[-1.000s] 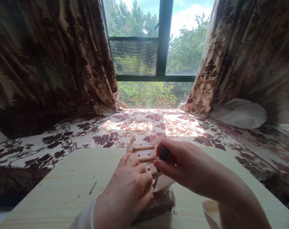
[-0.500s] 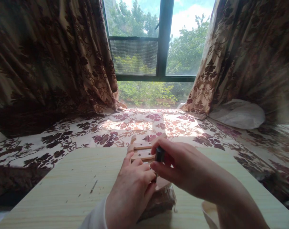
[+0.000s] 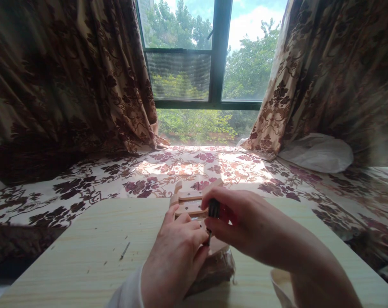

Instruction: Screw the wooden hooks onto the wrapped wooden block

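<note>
My right hand (image 3: 242,214) is closed around the black handle of a screwdriver (image 3: 214,208), which stands nearly upright with its thin shaft pointing down. Under it lies a small light-wood slatted frame (image 3: 189,208) with dark screw holes. My left hand (image 3: 177,252) grips this frame, fingers curled over its left side, thumb and forefinger close to the screwdriver's tip. What the tip touches is hidden by those fingers. Beneath the frame's near end is a brown, plastic-wrapped block (image 3: 218,267), partly covered by my left hand.
On the pale wooden table (image 3: 94,231), a loose screwdriver bit or long screw (image 3: 124,251) lies left of my hands, with several small dark screws scattered round it. Behind the table is a flower-patterned cover (image 3: 168,171). A white plastic bag (image 3: 317,153) sits at the right, below the curtain.
The screwdriver's handle has turned slightly in my right hand, and its shaft shows a little more. My left hand and the frame stay in place.
</note>
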`<state>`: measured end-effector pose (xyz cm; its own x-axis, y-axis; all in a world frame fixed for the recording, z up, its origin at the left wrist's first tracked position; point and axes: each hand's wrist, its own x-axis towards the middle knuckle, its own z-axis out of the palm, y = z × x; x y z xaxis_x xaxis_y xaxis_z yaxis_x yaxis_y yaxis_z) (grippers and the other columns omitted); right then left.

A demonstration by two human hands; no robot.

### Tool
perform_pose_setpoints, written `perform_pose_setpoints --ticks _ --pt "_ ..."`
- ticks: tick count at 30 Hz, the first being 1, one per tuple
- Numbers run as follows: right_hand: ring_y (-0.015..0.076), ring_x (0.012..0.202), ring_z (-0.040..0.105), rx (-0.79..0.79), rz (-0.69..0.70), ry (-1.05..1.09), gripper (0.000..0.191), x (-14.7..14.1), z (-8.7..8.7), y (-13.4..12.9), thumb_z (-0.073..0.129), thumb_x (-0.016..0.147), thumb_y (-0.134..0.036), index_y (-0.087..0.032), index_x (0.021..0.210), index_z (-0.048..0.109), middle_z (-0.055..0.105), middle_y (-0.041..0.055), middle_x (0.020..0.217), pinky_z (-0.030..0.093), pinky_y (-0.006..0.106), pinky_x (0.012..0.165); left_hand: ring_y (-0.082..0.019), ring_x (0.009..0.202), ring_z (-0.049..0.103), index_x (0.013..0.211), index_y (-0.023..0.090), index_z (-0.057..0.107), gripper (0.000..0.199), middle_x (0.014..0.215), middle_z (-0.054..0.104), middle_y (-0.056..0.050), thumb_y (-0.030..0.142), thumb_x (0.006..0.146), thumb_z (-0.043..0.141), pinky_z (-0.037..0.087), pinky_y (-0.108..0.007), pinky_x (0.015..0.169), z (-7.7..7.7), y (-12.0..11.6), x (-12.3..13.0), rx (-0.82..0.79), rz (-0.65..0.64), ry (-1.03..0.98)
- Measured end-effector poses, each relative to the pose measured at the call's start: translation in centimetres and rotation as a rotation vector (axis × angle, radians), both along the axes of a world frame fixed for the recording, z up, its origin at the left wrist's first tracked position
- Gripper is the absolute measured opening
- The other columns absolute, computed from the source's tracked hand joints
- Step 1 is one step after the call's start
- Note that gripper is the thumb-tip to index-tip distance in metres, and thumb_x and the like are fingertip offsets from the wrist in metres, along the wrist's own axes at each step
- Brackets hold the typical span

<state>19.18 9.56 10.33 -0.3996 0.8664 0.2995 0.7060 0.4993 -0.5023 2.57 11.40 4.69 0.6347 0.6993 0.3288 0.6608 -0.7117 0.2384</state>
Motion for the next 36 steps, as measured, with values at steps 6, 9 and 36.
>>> perform_pose_setpoints --ticks 6,9,36 --pt "0.01 0.058 0.043 0.015 -0.044 -0.02 0.015 0.0 -0.2 0.2 0.055 0.081 -0.029 -0.021 0.071 0.047 0.054 -0.0039 0.064 0.031 0.024 0.053 -0.021 0.091 0.054 0.07 0.025 0.063 0.006 0.08 0.066 0.004 0.022 0.076 0.063 0.018 -0.051 0.104 -0.4 0.0 0.0 0.01 -0.011 0.006" --pt "0.0096 0.058 0.044 0.032 -0.024 -0.015 0.006 0.0 -0.1 0.0 0.057 0.078 -0.023 -0.022 0.077 0.051 0.054 -0.0051 0.064 0.03 0.023 0.052 -0.021 0.092 0.055 0.073 0.025 0.063 0.006 0.081 0.065 0.004 0.022 0.077 0.061 0.021 -0.051 0.103 -0.2 0.0 0.0 0.011 -0.016 0.013" --pt "0.011 0.059 0.045 0.024 -0.044 -0.025 0.01 0.0 0.0 -0.1 0.053 0.081 -0.026 -0.02 0.073 0.053 0.055 -0.0021 0.064 0.031 0.025 0.054 -0.02 0.089 0.054 0.07 0.023 0.062 0.004 0.081 0.063 0.002 0.021 0.073 0.064 0.018 -0.053 0.105 0.2 -0.1 0.1 0.054 -0.045 -0.034"
